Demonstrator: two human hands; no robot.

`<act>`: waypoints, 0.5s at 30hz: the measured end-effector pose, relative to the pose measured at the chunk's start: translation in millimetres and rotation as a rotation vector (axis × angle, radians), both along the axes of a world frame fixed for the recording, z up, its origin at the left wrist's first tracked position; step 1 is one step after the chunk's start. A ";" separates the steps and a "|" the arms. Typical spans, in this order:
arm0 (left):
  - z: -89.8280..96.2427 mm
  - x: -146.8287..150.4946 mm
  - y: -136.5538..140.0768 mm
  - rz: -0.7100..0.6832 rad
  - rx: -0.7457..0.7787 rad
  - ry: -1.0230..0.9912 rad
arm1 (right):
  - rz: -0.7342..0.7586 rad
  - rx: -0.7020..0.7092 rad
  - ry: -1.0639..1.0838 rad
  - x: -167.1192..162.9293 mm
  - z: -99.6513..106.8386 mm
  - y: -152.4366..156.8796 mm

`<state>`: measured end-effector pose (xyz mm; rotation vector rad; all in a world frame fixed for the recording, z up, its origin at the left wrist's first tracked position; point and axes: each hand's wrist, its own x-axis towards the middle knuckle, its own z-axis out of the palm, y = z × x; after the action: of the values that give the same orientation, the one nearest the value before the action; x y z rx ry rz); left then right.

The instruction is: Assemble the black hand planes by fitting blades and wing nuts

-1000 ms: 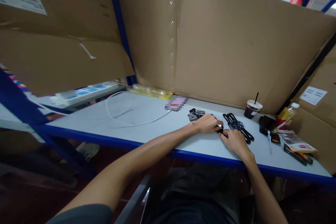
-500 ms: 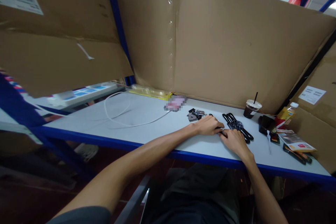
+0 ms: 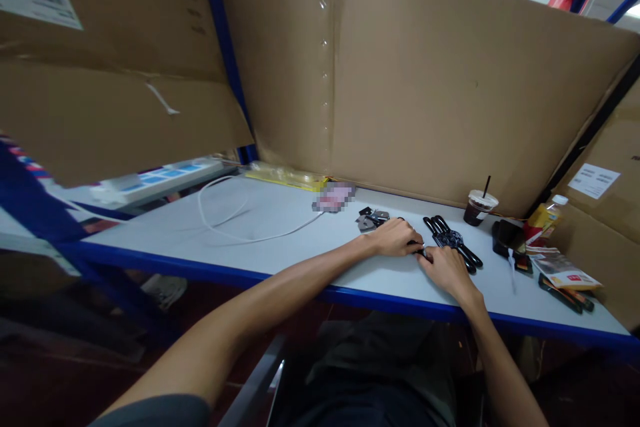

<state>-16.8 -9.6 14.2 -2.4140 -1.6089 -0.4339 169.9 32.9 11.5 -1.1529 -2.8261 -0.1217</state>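
Observation:
My left hand (image 3: pixel 397 238) and my right hand (image 3: pixel 447 267) meet low over the table, fingers curled around a small black-handled tool (image 3: pixel 420 251). A bit of shiny metal shows between the fingers; the rest of the tool is hidden, so its exact kind cannot be made out. Just beyond my left hand lies a loose pile of grey and dark metal pieces (image 3: pixel 370 220). Several glossy black handles (image 3: pixel 440 227) with dark rings or coils among them form a heap to the right, close behind my right hand.
A lidded drink cup (image 3: pixel 480 207), a bottle (image 3: pixel 553 212), a black container (image 3: pixel 507 237) and a snack packet (image 3: pixel 564 269) stand or lie at the right. Left of the metal pieces, a phone (image 3: pixel 334 197) trails a white cable (image 3: pixel 265 239). Cardboard (image 3: pixel 425 80) walls the back.
Both hands stay almost in the same place on the tool. My left hand has shifted very slightly to the left, and its fingers have turned a little.

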 end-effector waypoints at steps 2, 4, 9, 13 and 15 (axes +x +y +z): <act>0.4 -0.4 0.1 0.013 0.007 0.004 | 0.004 0.001 -0.003 0.2 -0.3 0.1; 0.4 -2.1 0.6 0.057 0.007 0.010 | 0.007 0.004 -0.001 0.5 -0.7 0.2; 0.9 -4.3 -0.1 0.108 -0.003 0.042 | -0.001 0.000 -0.005 0.8 -0.6 -0.6; 2.7 -0.7 -2.2 0.041 -0.019 0.042 | 0.003 -0.001 0.009 0.9 0.9 -1.6; 2.8 0.6 -2.4 0.029 -0.020 0.045 | 0.010 0.000 0.017 1.2 1.5 -1.7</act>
<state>-16.2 -11.9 17.0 -2.3938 -1.6350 -0.3581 171.1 31.2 13.1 -1.1338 -2.8171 -0.1108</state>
